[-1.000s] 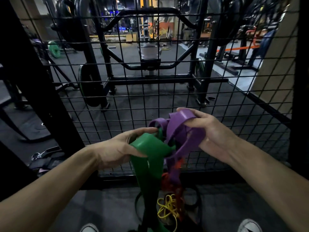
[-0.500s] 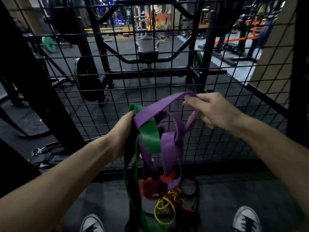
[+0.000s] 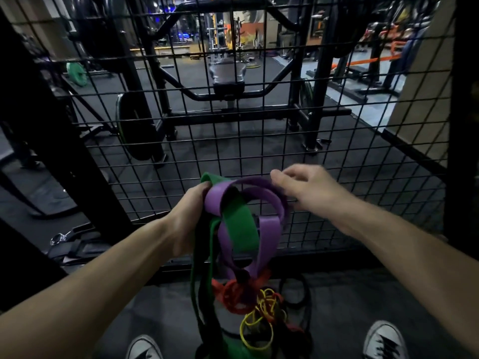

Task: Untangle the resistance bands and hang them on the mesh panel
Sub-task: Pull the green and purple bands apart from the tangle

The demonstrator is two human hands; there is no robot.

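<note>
The right hand [image 3: 305, 187] is motion-blurred, its grip unreadable; the green band [image 3: 239, 226] runs off the bottom edge.

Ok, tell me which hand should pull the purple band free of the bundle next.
Probably the right hand: it is blurred, but its fingers sit on the purple band loop at the top. The left hand grips the bundle, green band included, and anchors it.

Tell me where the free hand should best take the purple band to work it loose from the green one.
Probably the purple band's open upper loop, pinched from the right, where the right hand already is. That arc stands clear of the green band; lower down it knots into the orange bands, and the left hand grips the bunch.
</note>
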